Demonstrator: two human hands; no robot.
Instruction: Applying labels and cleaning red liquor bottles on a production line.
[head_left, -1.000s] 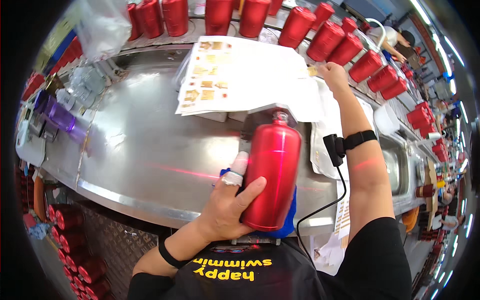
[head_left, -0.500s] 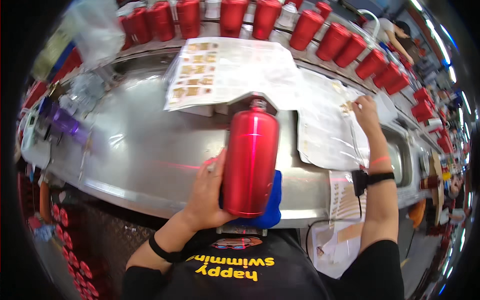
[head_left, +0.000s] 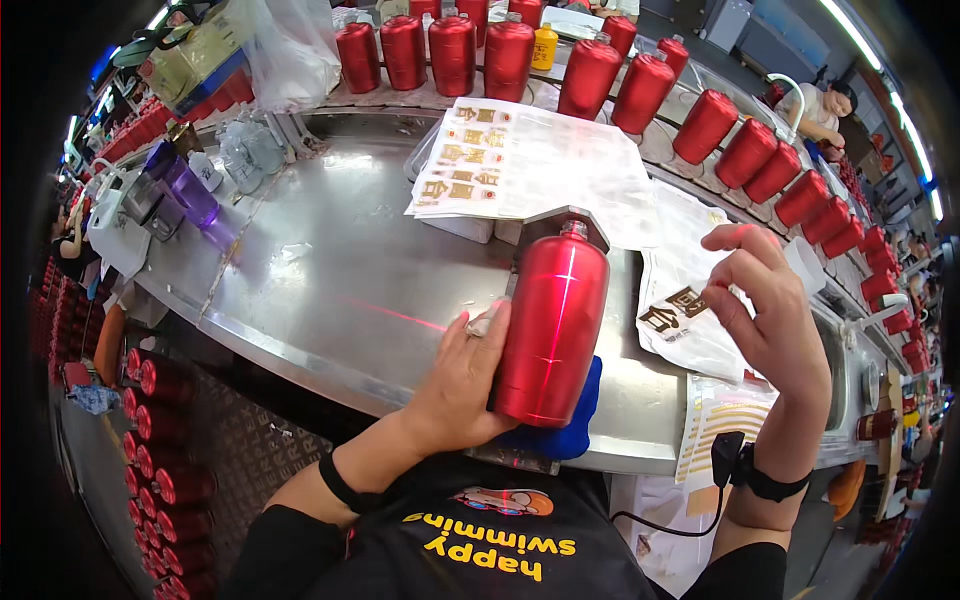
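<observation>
A glossy red bottle (head_left: pixel 555 325) with a bare neck leans in a metal holder (head_left: pixel 540 215) in front of me. My left hand (head_left: pixel 455 385) is wrapped round its lower left side, and something pale circles one finger. To the right, my right hand (head_left: pixel 768 310) is raised over white sheets, thumb and finger pinched at the edge of a gold-brown decal (head_left: pixel 672 312) with large characters. The decal hangs apart from the bottle. Beneath it lies a white backing sheet (head_left: pixel 665 215). Under the bottle a blue cloth (head_left: pixel 585 415) shows.
A stack of decal sheets (head_left: pixel 570 165) lies beyond the bottle. Red bottles (head_left: pixel 510 62) line the far ledge, with a yellow one (head_left: pixel 545 48) among them. A purple cup (head_left: pixel 190 195) stands left. A strip sheet (head_left: pixel 722 425) overhangs the front edge. A person (head_left: pixel 825 110) works far right.
My right hand has lifted off the backing sheet and come nearer with the decal. The left hand stays on the bottle. The whole view has shifted, bringing the bottle further right.
</observation>
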